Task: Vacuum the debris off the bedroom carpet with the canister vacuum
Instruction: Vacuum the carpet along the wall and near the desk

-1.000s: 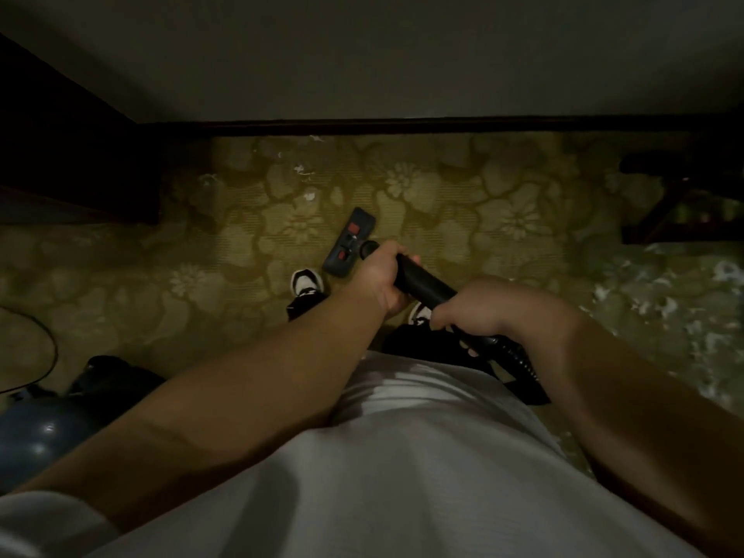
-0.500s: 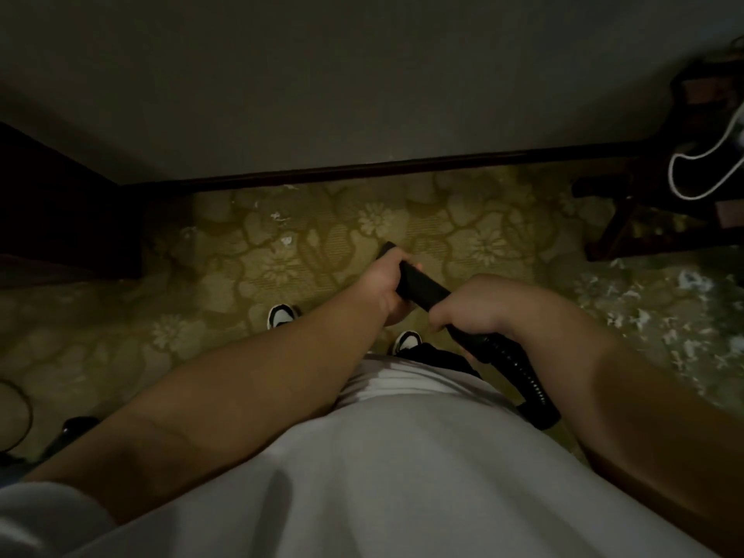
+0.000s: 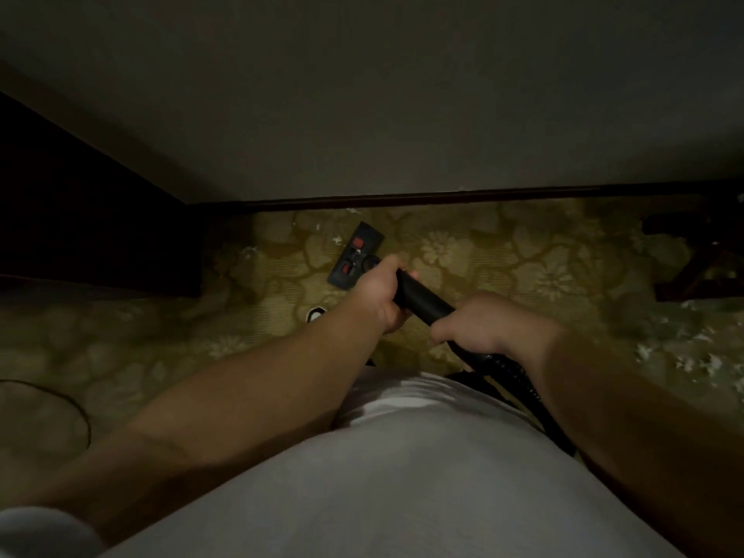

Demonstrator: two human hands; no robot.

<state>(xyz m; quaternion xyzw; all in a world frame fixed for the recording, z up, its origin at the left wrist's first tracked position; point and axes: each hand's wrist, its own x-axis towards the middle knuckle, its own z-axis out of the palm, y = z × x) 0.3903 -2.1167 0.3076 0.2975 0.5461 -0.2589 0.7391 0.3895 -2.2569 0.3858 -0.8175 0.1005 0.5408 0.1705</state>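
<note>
The black vacuum wand [image 3: 422, 298] runs from my waist forward and to the left. My left hand [image 3: 380, 289] grips it high up near the floor head, and my right hand [image 3: 479, 330] grips it lower down by the ribbed hose [image 3: 519, 376]. The dark floor head [image 3: 355, 254], with red pedals, lies on the green flowered carpet [image 3: 483, 255] close to the skirting. White debris [image 3: 336, 239] dots the carpet just left of the head. A thick patch of white debris [image 3: 692, 352] covers the carpet at the right.
A dark skirting board [image 3: 443, 197] and grey wall close the far side. Dark furniture [image 3: 92, 219] stands at the left and a dark wooden frame [image 3: 696, 259] at the right. A black cord [image 3: 76, 408] loops on the carpet at lower left. One shoe toe [image 3: 316, 314] shows below my left hand.
The floor head, hidden behind my left hand half a second ago, has pushed forward toward the skirting and shows again. Both hands keep their grip on the wand. The view has tilted back down.
</note>
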